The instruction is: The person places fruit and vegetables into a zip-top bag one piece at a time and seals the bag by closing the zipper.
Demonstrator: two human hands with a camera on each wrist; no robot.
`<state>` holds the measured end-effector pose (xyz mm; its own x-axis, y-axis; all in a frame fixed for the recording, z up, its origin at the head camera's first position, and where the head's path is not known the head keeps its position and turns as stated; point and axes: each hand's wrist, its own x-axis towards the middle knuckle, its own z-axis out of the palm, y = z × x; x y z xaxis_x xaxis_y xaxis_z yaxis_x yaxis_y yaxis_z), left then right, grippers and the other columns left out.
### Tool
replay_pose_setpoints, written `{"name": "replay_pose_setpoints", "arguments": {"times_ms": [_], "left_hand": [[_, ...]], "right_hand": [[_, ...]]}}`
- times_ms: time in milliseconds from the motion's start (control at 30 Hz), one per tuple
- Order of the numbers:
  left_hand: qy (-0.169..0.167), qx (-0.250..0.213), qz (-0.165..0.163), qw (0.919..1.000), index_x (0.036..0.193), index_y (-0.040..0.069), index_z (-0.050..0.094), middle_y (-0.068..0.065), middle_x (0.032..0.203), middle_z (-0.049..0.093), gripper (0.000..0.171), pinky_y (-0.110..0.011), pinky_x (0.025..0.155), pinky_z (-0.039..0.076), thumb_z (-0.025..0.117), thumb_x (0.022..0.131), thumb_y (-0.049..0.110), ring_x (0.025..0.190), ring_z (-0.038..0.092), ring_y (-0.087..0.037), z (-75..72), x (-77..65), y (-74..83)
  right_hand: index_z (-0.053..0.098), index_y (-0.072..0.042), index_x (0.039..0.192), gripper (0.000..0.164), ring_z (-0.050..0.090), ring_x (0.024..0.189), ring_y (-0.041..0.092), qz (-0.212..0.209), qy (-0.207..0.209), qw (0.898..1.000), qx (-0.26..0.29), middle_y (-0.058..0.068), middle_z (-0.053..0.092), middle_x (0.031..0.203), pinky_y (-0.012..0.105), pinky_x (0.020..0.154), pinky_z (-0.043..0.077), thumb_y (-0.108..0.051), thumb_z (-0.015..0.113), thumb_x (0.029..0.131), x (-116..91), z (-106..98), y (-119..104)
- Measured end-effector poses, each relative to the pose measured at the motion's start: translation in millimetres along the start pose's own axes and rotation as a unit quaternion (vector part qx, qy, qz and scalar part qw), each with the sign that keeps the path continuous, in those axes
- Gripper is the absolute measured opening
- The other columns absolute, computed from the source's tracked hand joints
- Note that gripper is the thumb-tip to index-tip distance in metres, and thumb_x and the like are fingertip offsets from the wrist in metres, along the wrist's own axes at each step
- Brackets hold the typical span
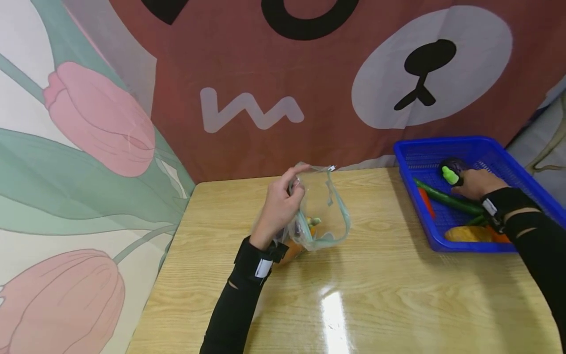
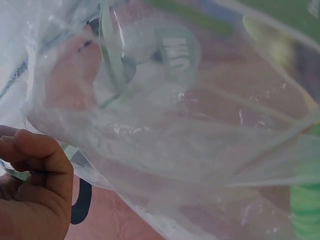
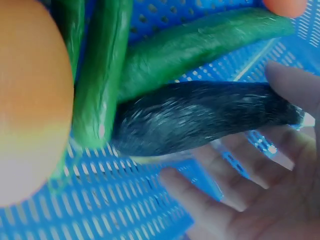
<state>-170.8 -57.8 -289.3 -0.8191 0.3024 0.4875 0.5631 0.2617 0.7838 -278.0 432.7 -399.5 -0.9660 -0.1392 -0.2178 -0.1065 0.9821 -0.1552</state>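
My left hand (image 1: 283, 199) grips the upper edge of a clear zip bag (image 1: 329, 211) with a pale green rim, its mouth gaping to the right. Inside or behind the film show an orange shape and a green stem (image 1: 314, 221). In the left wrist view the curled fingers (image 2: 42, 160) are at the left of the crinkled plastic. My right hand (image 1: 482, 184) reaches into a blue basket (image 1: 435, 244). In the right wrist view its spread fingers lie along a dark eggplant (image 3: 195, 117), thumb above and other fingers below.
Also in the basket are a long green cucumber (image 1: 446, 196), a red-orange piece (image 1: 426, 201) and a yellow-brown vegetable (image 1: 468, 234). The basket stands at the right of the wooden table (image 1: 389, 295), with a printed cloth (image 1: 247, 59) hanging behind.
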Motion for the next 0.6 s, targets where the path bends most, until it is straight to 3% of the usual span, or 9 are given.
{"name": "replay_pose_setpoints", "arguments": {"times_ms": [133, 300, 600], "left_hand": [[-0.002, -0.003, 0.001, 1.0, 0.125, -0.009, 0.055, 0.002, 0.059, 0.033, 0.04, -0.022, 0.048, 0.025, 0.041, 0.087, -0.01, 0.046, 0.024, -0.007, 0.1, 0.5, 0.2], [-0.003, -0.002, 0.006, 1.0, 0.125, -0.01, 0.054, 0.001, 0.059, 0.034, 0.04, -0.023, 0.049, 0.025, 0.041, 0.088, -0.01, 0.046, 0.024, -0.007, 0.1, 0.7, 0.8], [-0.004, 0.001, -0.007, 1.0, 0.126, -0.008, 0.054, 0.001, 0.058, 0.033, 0.04, -0.023, 0.048, 0.025, 0.041, 0.089, -0.009, 0.045, 0.022, -0.004, -0.8, 0.4, 4.5]], "right_hand": [[0.039, 0.02, 0.123, 0.061, 0.044, 0.099, 0.061, 0.002, 0.027, 1.0, 0.002, 0.046, 0.045, 0.111, 0.066, 0.075, 0.038, -0.026, 0.059, 0.09, -3, -7, -5], [0.033, 0.018, 0.117, 0.053, 0.05, 0.088, 0.055, -0.003, 0.068, 0.998, 0.015, 0.041, 0.047, 0.099, 0.062, 0.07, 0.039, -0.023, 0.056, 0.091, -8, -12, -11], [0.036, 0.012, 0.103, 0.045, 0.048, 0.07, 0.041, -0.011, 0.187, 0.981, 0.053, 0.027, 0.043, 0.084, 0.051, 0.058, 0.038, -0.027, 0.054, 0.093, -22, -30, -47]]}}
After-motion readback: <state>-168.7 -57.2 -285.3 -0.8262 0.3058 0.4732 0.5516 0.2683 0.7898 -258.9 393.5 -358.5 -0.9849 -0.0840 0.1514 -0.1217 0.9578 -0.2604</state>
